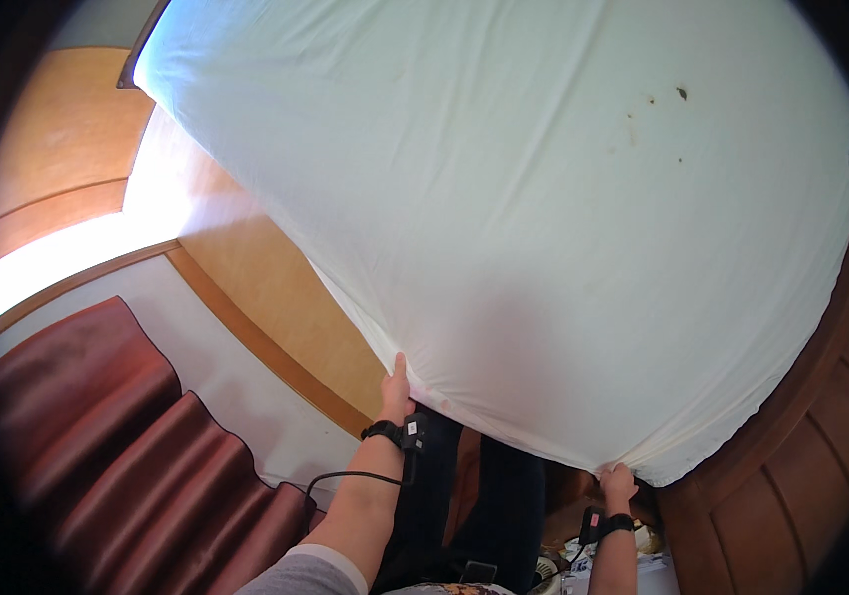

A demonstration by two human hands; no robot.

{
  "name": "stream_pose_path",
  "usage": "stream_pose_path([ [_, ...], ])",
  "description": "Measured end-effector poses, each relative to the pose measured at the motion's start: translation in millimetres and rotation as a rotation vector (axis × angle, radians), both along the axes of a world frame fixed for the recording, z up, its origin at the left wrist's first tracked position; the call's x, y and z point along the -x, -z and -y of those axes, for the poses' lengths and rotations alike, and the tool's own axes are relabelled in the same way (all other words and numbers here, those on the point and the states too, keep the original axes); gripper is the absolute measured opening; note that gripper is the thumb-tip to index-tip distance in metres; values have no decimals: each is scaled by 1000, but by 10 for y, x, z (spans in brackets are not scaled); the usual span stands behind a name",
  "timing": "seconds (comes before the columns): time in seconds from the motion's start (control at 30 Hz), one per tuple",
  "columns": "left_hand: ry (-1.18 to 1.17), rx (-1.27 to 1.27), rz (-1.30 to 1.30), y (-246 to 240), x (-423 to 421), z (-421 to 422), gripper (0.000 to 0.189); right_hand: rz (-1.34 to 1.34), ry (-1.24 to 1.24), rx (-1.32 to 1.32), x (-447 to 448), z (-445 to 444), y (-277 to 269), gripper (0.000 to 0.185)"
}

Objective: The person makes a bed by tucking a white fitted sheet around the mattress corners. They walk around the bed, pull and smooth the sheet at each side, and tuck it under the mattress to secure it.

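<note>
A large white cloth sheet [514,223], with a few small dark stains at its upper right, is spread out before me and fills most of the view. At its lower left edge, my left hand [398,388] grips the fabric with the thumb on top. My right hand [619,482] pinches the sheet's near edge further to the right, and creases run from that grip. Both wrists bear black straps with small devices and cables. What lies beneath the cloth is hidden.
Dark red curtain fabric [164,454] hangs at the lower left. Brown wood panelling [781,483] stands at the right. Orange-brown wooden panels [276,282] and a bright opening lie at the left. Below my right arm are a white surface and assorted small items.
</note>
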State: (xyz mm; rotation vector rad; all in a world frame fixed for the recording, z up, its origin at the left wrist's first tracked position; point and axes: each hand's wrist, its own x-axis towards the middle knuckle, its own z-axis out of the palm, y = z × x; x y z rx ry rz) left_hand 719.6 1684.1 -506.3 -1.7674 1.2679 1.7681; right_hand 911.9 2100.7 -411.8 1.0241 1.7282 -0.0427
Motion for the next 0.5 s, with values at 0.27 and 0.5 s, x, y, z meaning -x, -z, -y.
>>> stream_pose_path([
  [0.27,310,264,385,193,344,91,39,-250,280,-151,-231,112,41,46],
  [0.5,123,-120,-113,-263,898,-205,55,-717,1670,84,265,750,67,25],
])
